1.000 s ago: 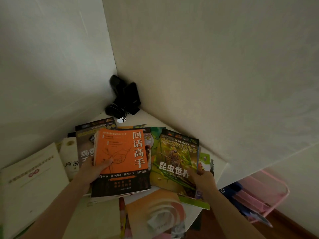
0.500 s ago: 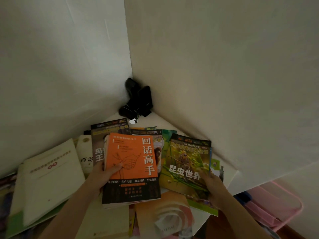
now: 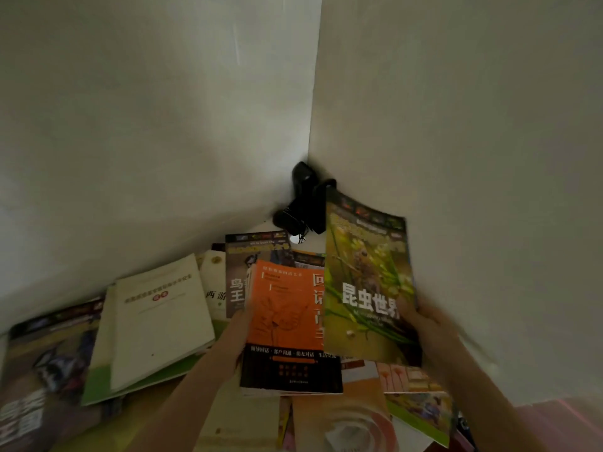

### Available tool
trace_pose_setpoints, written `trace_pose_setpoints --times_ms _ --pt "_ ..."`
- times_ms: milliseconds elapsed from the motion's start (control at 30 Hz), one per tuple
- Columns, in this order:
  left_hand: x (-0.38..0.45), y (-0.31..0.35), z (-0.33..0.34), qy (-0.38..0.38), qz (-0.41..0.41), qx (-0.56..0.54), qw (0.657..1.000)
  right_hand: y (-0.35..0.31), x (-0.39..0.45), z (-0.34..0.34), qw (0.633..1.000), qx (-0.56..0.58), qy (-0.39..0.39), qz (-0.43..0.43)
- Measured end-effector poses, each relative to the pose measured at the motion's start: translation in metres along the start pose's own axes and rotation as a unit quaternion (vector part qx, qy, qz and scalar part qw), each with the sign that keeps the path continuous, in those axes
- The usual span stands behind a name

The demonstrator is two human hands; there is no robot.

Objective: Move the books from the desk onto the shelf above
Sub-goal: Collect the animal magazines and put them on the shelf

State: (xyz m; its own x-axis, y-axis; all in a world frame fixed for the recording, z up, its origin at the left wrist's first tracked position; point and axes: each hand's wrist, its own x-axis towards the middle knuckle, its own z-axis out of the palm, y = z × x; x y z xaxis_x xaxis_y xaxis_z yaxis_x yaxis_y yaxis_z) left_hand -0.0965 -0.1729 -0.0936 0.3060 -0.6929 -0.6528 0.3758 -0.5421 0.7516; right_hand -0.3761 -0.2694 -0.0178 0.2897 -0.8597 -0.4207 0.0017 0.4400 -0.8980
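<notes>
While hands [image 3: 427, 334] grip books' [image 3: 365, 288] edges, right wall [image 3: 473, 158] crowds close

Green insect book [image 3: 368, 282]: 昆虫世界. Orange book [image 3: 287, 308]: 回话. Cream book [image 3: 213, 282]: 西游.

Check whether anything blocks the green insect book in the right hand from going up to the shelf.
Nothing visible does: the green insect book is lifted in the right hand, bare white wall above. The shelf is out of frame.
</notes>
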Motion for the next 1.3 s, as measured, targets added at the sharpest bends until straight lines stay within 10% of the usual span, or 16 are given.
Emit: trace_pose_setpoints --times_ms 300,733,1300 --pt "0.007 -0.008 0.001 0.002 -0.002 0.004 1.0 0.095 0.04 0.065 0.965 -0.262 -0.008 -0.004" --pt "0.006 -0.016 -0.009 -0.076 0.082 0.039 0.993 0.074 0.033 0.068 0.973 0.136 -0.03 0.184" --pt "0.003 -0.02 -0.007 -0.02 0.082 0.06 0.995 0.084 0.044 0.044 0.994 -0.101 0.033 0.039"
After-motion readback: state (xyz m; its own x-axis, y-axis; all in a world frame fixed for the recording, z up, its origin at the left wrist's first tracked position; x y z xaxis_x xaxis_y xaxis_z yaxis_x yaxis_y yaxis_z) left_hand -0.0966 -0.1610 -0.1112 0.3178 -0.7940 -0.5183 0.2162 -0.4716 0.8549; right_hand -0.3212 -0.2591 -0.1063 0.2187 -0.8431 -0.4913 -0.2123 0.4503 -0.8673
